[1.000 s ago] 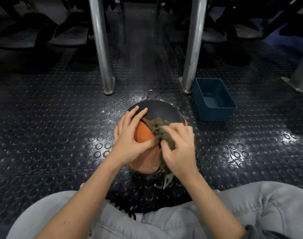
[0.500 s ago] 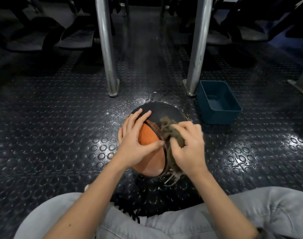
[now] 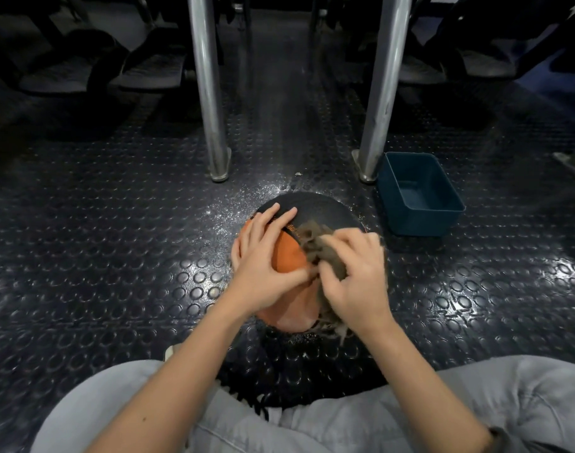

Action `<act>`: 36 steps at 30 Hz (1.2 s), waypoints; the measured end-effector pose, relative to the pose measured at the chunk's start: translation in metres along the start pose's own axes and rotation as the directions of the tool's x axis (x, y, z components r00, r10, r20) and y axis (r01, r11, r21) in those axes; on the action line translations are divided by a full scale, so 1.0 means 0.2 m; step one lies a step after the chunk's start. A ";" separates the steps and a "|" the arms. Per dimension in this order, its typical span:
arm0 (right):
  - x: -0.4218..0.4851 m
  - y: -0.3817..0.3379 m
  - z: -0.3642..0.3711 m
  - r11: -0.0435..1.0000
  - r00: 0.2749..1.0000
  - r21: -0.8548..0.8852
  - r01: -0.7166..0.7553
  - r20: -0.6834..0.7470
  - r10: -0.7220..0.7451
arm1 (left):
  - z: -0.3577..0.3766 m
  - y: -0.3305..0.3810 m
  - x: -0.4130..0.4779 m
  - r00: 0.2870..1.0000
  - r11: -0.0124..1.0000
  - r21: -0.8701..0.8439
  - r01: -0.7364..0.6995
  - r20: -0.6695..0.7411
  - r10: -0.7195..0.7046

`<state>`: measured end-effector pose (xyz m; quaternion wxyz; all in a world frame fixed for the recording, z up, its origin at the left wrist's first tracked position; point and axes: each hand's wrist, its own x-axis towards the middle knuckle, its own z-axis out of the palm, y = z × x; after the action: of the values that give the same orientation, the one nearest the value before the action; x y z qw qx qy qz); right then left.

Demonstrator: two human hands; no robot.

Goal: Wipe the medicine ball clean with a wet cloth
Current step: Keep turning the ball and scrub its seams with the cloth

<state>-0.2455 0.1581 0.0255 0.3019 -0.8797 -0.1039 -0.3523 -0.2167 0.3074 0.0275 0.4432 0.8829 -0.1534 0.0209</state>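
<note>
An orange and black medicine ball (image 3: 315, 207) rests on the studded rubber floor in front of my knees. My left hand (image 3: 263, 269) lies spread on its left side, fingers over the orange panel and the black seam, holding it steady. My right hand (image 3: 354, 276) presses a bunched brown-grey cloth (image 3: 315, 243) against the top right of the ball. Frayed ends of the cloth hang below my right wrist. Both hands hide most of the ball's near half.
A dark teal plastic tub (image 3: 420, 194) stands on the floor just right of the ball. Two metal posts (image 3: 210, 93) (image 3: 377, 93) rise behind the ball. The floor around the ball glistens with droplets. My grey-trousered legs (image 3: 475, 403) fill the bottom.
My right hand with the cloth has shifted slightly rightward and down over the ball. My left hand has stayed on the ball's left side. The view has tilted a little.
</note>
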 end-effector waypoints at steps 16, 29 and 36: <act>0.03 0.08 -0.02 0.987 0.988 0.063 -0.150 -0.033 0.152 | -0.01 0.01 0.01 0.999 0.999 0.005 0.036 0.005 -0.036; -0.01 -0.04 0.02 0.997 0.999 0.079 -0.017 0.042 0.014 | -0.01 0.00 0.04 0.999 0.999 0.018 0.041 0.029 -0.042; 0.03 0.19 -0.01 0.810 0.827 0.223 -0.541 -0.030 0.561 | -0.04 0.00 0.04 0.993 0.998 0.039 0.052 0.103 -0.056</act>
<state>-0.2272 0.1272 0.0132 0.4848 -0.8184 0.1342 -0.2780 -0.2088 0.3124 0.0341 0.4187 0.8947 -0.1519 -0.0344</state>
